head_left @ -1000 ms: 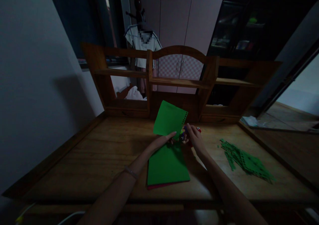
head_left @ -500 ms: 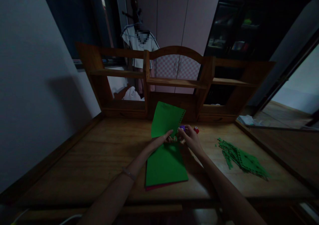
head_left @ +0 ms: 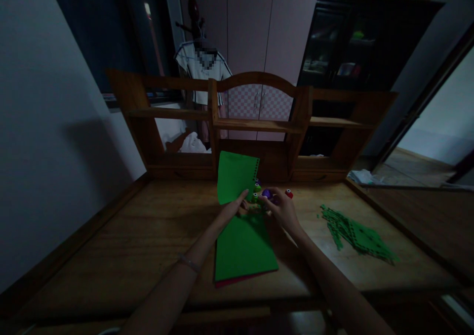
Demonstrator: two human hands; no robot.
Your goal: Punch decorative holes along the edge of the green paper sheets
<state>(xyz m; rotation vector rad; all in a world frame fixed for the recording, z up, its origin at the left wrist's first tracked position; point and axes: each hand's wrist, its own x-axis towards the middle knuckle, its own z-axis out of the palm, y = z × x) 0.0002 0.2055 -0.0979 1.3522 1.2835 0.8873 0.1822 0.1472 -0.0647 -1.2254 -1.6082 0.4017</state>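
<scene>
A green sheet (head_left: 237, 176) with a row of holes along its right edge stands up from the desk, its lower part pinched between thumb and fingers of my left hand (head_left: 237, 205). Just to the right, my right hand (head_left: 280, 207) is closed in a pinch; what its fingertips hold, perhaps a bit of green paper, is too dim to make out. Behind and between the hands sit a shiny purple object (head_left: 267, 193) and small green figures with eyes (head_left: 255, 196). Below them lies a stack of green sheets (head_left: 244, 251) with a red edge underneath.
To the right, torn green strips and punched scraps (head_left: 363, 236) lie on the wooden desk (head_left: 148, 236). A small red figure (head_left: 289, 193) stands beyond my right hand. Wooden shelves (head_left: 255, 124) line the back edge, with a wall at left.
The upright green sheet and my left hand have shifted left. My right hand has come apart from the sheet's edge, and the green figures behind now show. The camera view has moved slightly.
</scene>
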